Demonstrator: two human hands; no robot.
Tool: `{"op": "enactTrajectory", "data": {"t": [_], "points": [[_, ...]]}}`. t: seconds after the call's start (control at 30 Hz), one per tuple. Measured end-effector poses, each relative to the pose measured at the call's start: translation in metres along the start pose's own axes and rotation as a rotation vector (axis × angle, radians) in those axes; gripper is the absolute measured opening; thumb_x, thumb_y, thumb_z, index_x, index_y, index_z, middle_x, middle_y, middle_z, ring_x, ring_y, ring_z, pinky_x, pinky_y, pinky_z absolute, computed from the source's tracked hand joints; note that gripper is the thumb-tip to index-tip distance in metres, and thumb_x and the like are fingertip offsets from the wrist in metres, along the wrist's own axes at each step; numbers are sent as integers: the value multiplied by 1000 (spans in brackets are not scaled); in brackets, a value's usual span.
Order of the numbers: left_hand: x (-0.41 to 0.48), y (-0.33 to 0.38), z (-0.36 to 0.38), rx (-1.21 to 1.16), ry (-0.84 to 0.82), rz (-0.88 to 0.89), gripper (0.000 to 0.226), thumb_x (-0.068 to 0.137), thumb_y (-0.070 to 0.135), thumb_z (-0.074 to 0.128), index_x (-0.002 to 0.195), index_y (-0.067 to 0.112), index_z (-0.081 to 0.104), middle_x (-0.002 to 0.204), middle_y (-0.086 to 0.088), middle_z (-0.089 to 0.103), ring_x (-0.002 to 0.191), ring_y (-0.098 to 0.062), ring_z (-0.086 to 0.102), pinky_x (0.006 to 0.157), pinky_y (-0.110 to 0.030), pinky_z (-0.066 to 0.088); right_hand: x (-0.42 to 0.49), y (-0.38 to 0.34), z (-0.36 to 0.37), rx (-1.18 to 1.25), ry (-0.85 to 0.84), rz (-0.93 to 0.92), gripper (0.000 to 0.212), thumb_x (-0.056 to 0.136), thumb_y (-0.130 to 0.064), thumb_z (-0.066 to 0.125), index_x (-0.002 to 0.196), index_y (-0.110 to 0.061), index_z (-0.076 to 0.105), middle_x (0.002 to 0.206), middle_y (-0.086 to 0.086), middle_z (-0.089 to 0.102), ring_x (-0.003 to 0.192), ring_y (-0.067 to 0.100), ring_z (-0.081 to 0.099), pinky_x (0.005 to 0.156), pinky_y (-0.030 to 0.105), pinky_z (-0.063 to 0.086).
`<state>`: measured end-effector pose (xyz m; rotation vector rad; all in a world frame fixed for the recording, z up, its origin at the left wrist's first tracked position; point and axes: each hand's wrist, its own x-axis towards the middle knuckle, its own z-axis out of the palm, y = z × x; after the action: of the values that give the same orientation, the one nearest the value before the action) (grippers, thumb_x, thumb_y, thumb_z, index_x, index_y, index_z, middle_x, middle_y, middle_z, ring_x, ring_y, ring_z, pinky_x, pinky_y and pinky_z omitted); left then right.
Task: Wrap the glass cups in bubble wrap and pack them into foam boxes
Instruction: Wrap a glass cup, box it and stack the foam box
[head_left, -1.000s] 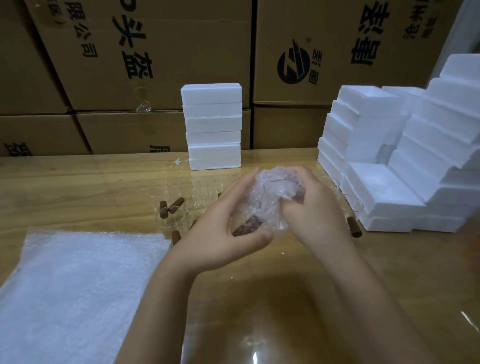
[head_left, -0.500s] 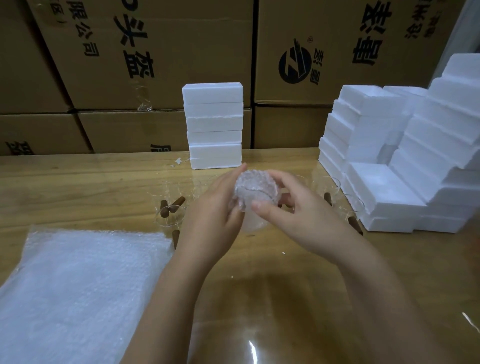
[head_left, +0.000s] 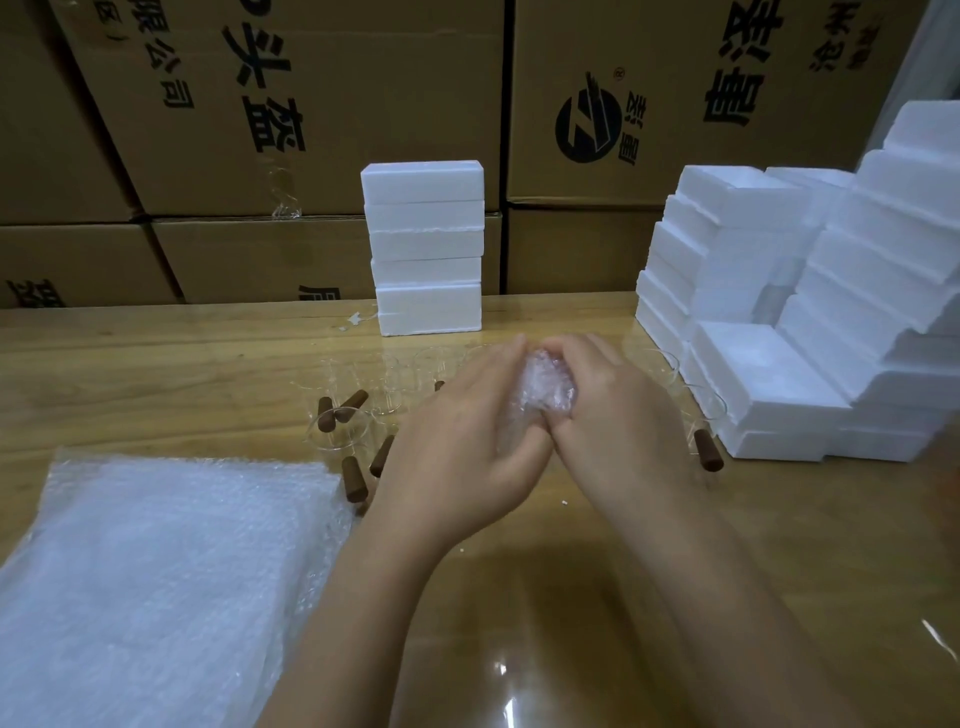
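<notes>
Above the wooden table (head_left: 156, 374), the left hand (head_left: 457, 441) and right hand (head_left: 618, 415) share a curled grip round one bubble-wrapped cup (head_left: 545, 389).

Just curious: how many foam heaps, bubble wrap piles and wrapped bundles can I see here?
Foam box heaps: 2, the centre stack and the right heap
Bubble wrap pile: 1
Wrapped bundle: 1, between left hand and right hand
Total: 4
</notes>
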<state>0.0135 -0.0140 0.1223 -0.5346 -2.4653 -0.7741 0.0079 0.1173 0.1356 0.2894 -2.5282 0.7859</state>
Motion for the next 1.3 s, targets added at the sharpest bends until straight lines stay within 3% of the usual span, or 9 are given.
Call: {"op": "enactTrajectory", "data": {"t": [0.17,0.43,0.67,0.8,0.9,1.0,1.07,1.13,1.3], "points": [[1,-4,-4,94,26,-48,63,86,29,34,148,19,29,143,0,48,114,-23,56,73,-31,41,0,-2,1,16,-20,-147,50,81,-16,65,129,-24,52,121,-10,55,108,14,53,75,25,39],[5,-20,-9,-228,199,-318,47,86,2,47,126,25,58,89,9,66,75,-16,60,61,-27,46,5,5,-16,888,-275,24,53,84,-47,56,135,-33,47,127,-24,57,116,-5,54,92,21,50],[5,-22,-5,-356,203,-323,42,85,2,47,98,40,60,70,21,65,65,2,57,51,-12,43,0,3,-7,639,-419,40,78,64,-70,60,135,-55,33,140,-18,47,121,-3,49,102,37,45],[4,-15,1,-301,253,-357,47,83,7,48,114,39,63,51,12,55,49,-8,49,45,-21,36,-5,-7,0,347,-263,-20,61,86,-46,54,142,-40,30,119,-19,51,89,-7,52,78,4,39],[2,-5,6,-200,290,-288,55,82,7,51,124,41,58,40,10,35,43,-5,40,43,-18,30,-6,-12,6,248,-83,-1,51,90,-15,51,138,-29,39,115,-12,52,83,1,45,69,5,34],[0,3,6,-174,172,-183,54,85,16,55,136,32,48,52,16,46,54,1,49,48,-11,32,-3,-8,3,246,24,49,52,84,-1,53,128,-28,48,120,-11,58,97,10,53,72,21,37],[0,0,5,-156,34,-140,59,87,36,52,144,31,36,100,11,67,88,2,56,64,-6,32,-1,-3,-1,198,21,73,55,79,0,55,124,-32,50,116,-15,59,92,9,51,70,27,39],[0,-8,0,-159,-94,-71,68,85,54,44,147,31,29,143,16,45,121,5,41,89,-10,34,2,2,-5,133,4,80,59,76,1,57,124,-33,50,115,-17,58,89,7,47,69,28,37],[1,-13,-13,-151,-231,5,51,96,47,37,144,30,38,124,12,61,111,-5,57,91,-35,48,3,7,-6,16,-18,108,61,81,-6,58,133,-35,43,115,-11,60,86,9,45,69,28,35]]}}
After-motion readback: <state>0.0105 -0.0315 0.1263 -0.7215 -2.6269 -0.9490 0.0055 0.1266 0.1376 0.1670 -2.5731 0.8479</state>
